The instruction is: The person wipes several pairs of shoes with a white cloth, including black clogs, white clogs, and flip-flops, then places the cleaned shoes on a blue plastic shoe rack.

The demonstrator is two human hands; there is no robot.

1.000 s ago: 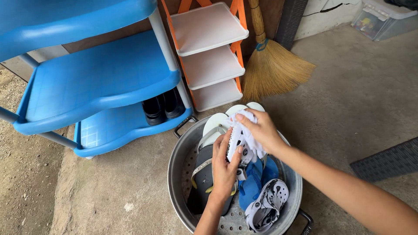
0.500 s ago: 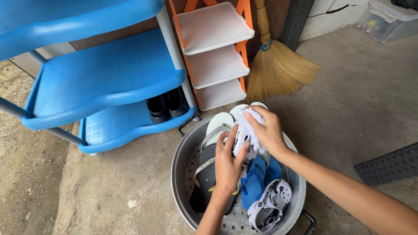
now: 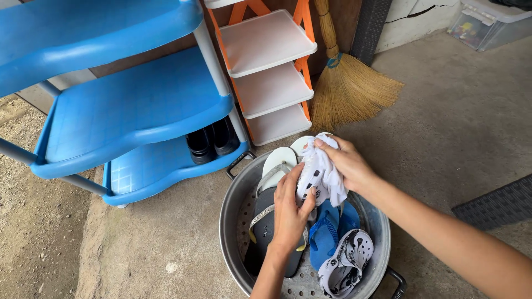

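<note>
Fingers (image 3: 308,197) of my left hand (image 3: 289,213) and right hand (image 3: 346,163) close around a white clog (image 3: 320,178), held just above the metal basin (image 3: 228,218); flip-flops (image 3: 275,166) lie inside it, a blue rack (image 3: 127,111) beyond.

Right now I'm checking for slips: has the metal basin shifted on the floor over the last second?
No. The metal basin has its handle just as close to the blue rack bottom corner as before; only the camera view shifted.

free: bare floor (image 3: 166,232) left of basin (image 3: 230,221) | blocked: blue rack (image 3: 133,111), orange rack (image 3: 271,72), broom (image 3: 346,83) behind
</note>
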